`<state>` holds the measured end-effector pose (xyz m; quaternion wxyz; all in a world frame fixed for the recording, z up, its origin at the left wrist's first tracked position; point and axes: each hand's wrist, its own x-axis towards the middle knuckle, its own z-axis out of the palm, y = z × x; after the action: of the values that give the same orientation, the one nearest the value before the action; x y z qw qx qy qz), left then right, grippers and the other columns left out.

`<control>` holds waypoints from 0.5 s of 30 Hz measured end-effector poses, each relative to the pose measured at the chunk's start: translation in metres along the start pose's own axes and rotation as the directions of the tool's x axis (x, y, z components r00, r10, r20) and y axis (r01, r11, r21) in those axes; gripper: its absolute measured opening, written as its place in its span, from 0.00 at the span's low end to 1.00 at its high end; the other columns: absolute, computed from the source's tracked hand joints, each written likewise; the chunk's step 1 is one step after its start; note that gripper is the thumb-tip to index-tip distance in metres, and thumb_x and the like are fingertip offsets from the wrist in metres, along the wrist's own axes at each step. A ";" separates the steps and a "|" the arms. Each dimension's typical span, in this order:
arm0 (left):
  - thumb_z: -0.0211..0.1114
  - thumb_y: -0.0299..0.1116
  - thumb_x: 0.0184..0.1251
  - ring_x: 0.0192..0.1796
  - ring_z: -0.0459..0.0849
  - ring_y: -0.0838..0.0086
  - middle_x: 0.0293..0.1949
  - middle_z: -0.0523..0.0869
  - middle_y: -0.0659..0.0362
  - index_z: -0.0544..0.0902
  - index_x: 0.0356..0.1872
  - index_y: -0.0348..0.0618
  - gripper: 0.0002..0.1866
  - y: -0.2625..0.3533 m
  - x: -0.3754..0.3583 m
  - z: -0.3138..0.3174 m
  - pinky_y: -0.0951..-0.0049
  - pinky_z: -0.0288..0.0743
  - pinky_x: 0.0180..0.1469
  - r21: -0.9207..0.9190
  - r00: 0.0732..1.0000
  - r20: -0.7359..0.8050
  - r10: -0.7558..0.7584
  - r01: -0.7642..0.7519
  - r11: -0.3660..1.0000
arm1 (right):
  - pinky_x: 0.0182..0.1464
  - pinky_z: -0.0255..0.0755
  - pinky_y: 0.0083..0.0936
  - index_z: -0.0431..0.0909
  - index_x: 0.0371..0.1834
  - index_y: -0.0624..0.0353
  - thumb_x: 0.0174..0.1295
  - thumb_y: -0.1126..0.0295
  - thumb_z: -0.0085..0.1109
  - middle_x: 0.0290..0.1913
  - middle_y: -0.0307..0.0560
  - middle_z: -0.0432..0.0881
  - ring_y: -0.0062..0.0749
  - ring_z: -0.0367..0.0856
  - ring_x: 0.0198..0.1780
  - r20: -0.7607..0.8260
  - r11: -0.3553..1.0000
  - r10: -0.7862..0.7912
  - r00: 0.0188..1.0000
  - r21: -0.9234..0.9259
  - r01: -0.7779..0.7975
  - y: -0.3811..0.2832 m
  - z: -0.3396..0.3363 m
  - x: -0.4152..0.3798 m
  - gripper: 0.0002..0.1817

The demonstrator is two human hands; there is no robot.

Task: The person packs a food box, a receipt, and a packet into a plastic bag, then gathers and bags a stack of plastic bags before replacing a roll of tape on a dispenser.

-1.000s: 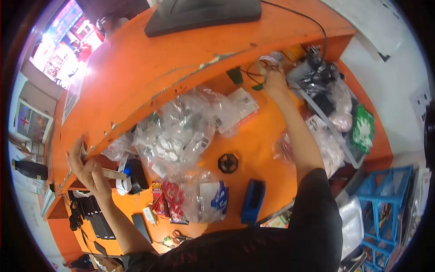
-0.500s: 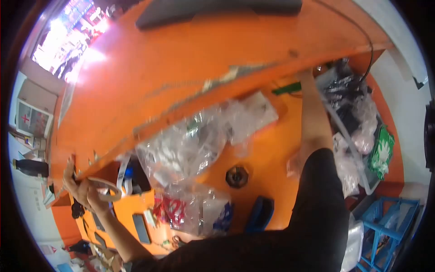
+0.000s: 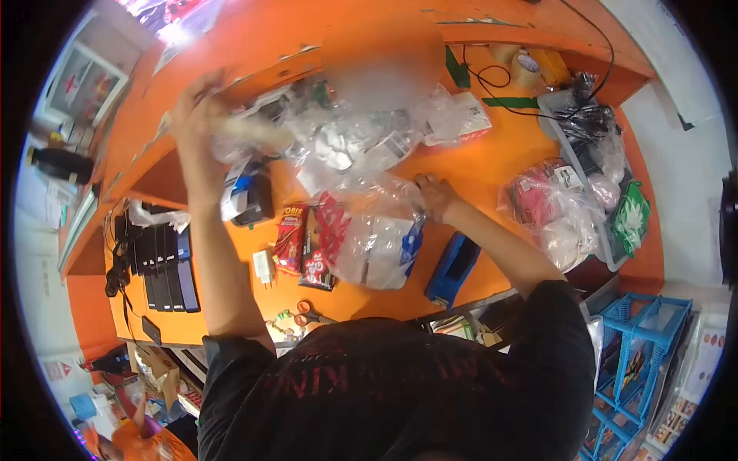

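My left hand is raised near the shelf edge at upper left, smeared by motion. A beige roll of tape, also blurred, extends from its fingers. My right hand is at the upper right edge of a clear plastic bag, its bent fingers on the film. The bag has red and blue printing and lies crumpled on the orange table. Beside it lie red and dark snack packets. Behind is a larger heap of clear plastic packaging.
A blue device with a dark screen lies near my right forearm. Scissors and a white charger are near the front edge. Dark boxes stand left; a grey bin holds bags at right. The shelf overhangs the back.
My view has shifted, showing more tabletop. My right hand has come back from the far right to the plastic bag. My left hand has moved up and inward with the tape roll.
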<state>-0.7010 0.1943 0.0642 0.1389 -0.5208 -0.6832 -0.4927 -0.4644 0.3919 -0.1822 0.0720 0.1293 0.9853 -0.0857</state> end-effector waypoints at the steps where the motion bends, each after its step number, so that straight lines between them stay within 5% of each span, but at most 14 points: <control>1: 0.46 0.37 0.59 0.51 0.69 0.67 0.46 0.76 0.53 0.74 0.31 0.35 0.14 0.006 -0.006 0.002 0.70 0.59 0.55 0.080 0.999 -0.049 0.021 -0.017 0.997 | 0.55 0.66 0.38 0.64 0.57 0.53 0.43 0.58 0.64 0.48 0.60 0.72 0.47 0.71 0.53 -0.013 1.000 -0.008 1.000 -0.019 0.007 -0.006 -0.007 -0.004 0.35; 3: 0.49 0.34 0.63 0.49 0.69 0.71 0.41 0.74 0.55 0.73 0.34 0.37 0.10 0.046 -0.031 0.014 0.73 0.62 0.53 -0.313 0.990 -0.120 -0.076 0.035 0.949 | 0.52 0.68 0.35 0.68 0.52 0.57 0.42 0.60 0.64 0.44 0.57 0.75 0.50 0.72 0.51 0.110 0.990 0.113 0.987 0.065 -0.121 -0.005 -0.033 -0.014 0.31; 5: 0.54 0.31 0.63 0.48 0.69 0.70 0.40 0.72 0.57 0.72 0.38 0.38 0.07 0.050 -0.063 0.017 0.72 0.63 0.52 -0.330 0.990 0.028 -0.137 0.138 0.934 | 0.52 0.65 0.29 0.70 0.49 0.59 0.48 0.66 0.56 0.50 0.52 0.72 0.43 0.71 0.51 0.131 0.849 0.290 0.948 0.422 -0.318 -0.019 -0.082 -0.047 0.22; 7: 0.56 0.29 0.61 0.49 0.69 0.70 0.43 0.73 0.57 0.73 0.38 0.39 0.07 0.057 -0.087 0.029 0.71 0.64 0.50 -0.535 0.997 0.042 -0.057 0.071 0.842 | 0.51 0.64 0.26 0.68 0.52 0.60 0.54 0.67 0.53 0.48 0.46 0.71 0.32 0.70 0.51 -0.026 0.462 0.320 0.947 0.877 -0.132 -0.059 -0.132 -0.098 0.21; 8: 0.56 0.29 0.61 0.49 0.69 0.70 0.43 0.73 0.57 0.73 0.38 0.39 0.07 0.065 -0.096 0.031 0.71 0.64 0.50 -0.567 0.998 0.055 -0.041 0.065 0.821 | 0.51 0.64 0.26 0.68 0.52 0.60 0.54 0.67 0.53 0.48 0.46 0.71 0.32 0.70 0.51 -0.028 0.463 0.361 0.932 0.873 -0.153 -0.076 -0.133 -0.112 0.21; 9: 0.56 0.29 0.60 0.50 0.69 0.69 0.43 0.73 0.56 0.73 0.38 0.39 0.07 0.073 -0.106 0.032 0.71 0.63 0.51 -0.659 0.993 0.117 -0.007 0.083 0.748 | 0.50 0.65 0.25 0.66 0.53 0.60 0.56 0.65 0.54 0.46 0.44 0.70 0.28 0.68 0.50 -0.301 0.324 0.512 0.804 0.935 0.144 -0.097 -0.132 -0.121 0.22; 10: 0.56 0.28 0.59 0.50 0.69 0.68 0.43 0.73 0.55 0.74 0.38 0.39 0.07 0.081 -0.116 0.032 0.71 0.63 0.52 -0.740 0.984 0.176 0.038 0.107 0.665 | 0.48 0.66 0.25 0.64 0.54 0.59 0.57 0.63 0.54 0.44 0.41 0.69 0.24 0.66 0.49 -0.497 0.249 0.665 0.557 0.851 0.461 -0.116 -0.131 -0.130 0.23; 11: 0.56 0.28 0.59 0.50 0.69 0.68 0.43 0.73 0.55 0.74 0.38 0.39 0.07 0.086 -0.125 0.030 0.71 0.63 0.52 -0.769 0.978 0.197 0.073 0.108 0.631 | 0.51 0.64 0.23 0.61 0.56 0.58 0.59 0.64 0.52 0.47 0.42 0.67 0.24 0.65 0.51 -0.590 0.378 0.694 0.413 0.787 0.488 -0.133 -0.131 -0.141 0.23; 13: 0.57 0.26 0.57 0.51 0.70 0.66 0.44 0.74 0.52 0.75 0.37 0.39 0.07 0.095 -0.143 0.022 0.66 0.59 0.58 -0.764 0.890 0.270 0.368 -0.035 0.644 | 0.53 0.61 0.22 0.60 0.57 0.57 0.61 0.65 0.49 0.47 0.41 0.67 0.23 0.65 0.50 -0.534 0.305 0.828 0.174 0.688 0.659 -0.177 -0.141 -0.158 0.21; 15: 0.55 0.31 0.59 0.48 0.71 0.65 0.42 0.74 0.52 0.75 0.36 0.38 0.08 0.111 -0.161 0.012 0.61 0.55 0.61 -0.851 0.809 0.390 0.441 0.134 0.507 | 0.52 0.62 0.22 0.60 0.57 0.56 0.62 0.66 0.48 0.46 0.41 0.67 0.24 0.66 0.49 -0.508 0.247 0.852 0.126 0.603 0.759 -0.198 -0.146 -0.187 0.21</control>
<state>-0.5350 0.1087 0.0037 -0.2953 -0.7023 -0.3099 -0.5688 -0.3562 0.1856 0.0200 -0.6923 0.2095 0.4171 -0.5503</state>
